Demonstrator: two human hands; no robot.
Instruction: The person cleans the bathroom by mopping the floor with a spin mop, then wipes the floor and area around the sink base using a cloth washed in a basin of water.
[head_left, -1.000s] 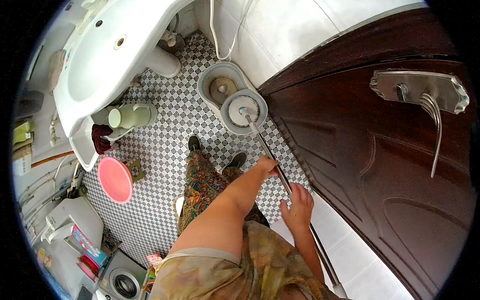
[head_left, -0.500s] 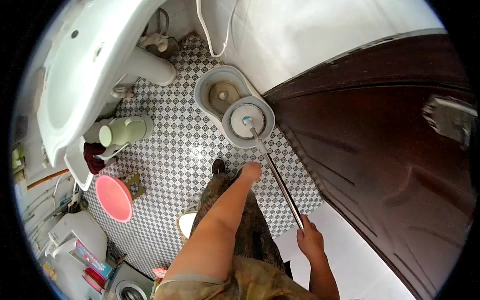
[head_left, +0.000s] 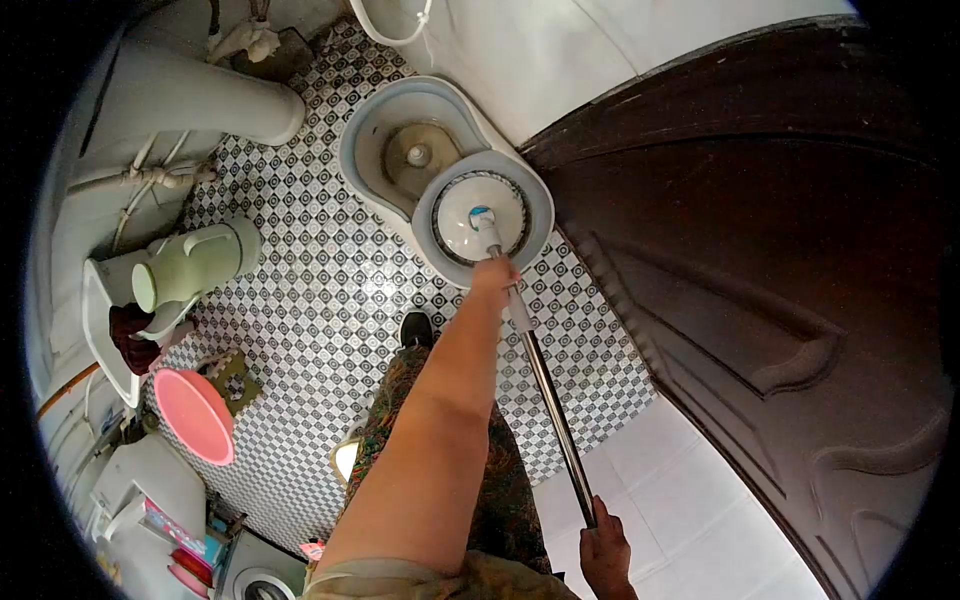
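Note:
A spin mop (head_left: 545, 385) leans down from my body. Its round white head plate (head_left: 460, 222) lies in the wringer side of a grey two-part mop bucket (head_left: 360, 150). Low on the shaft, just above the head joint, my left hand (head_left: 493, 272) is closed around it. My right hand (head_left: 605, 548) grips the metal shaft near its upper end. In the bucket's other side, murky water (head_left: 412, 178) surrounds a small central knob.
The brown door (head_left: 720, 280) stands close on the right. At the left are a green pitcher (head_left: 190, 265), a pink basin (head_left: 195, 415) and the sink pedestal (head_left: 210, 100). My shoe (head_left: 416, 328) is on the patterned tile floor (head_left: 330, 250).
My left hand has moved forward from beside the shaft and closed on it near the mop head. My right hand keeps its hold. The view has shifted nearer the bucket.

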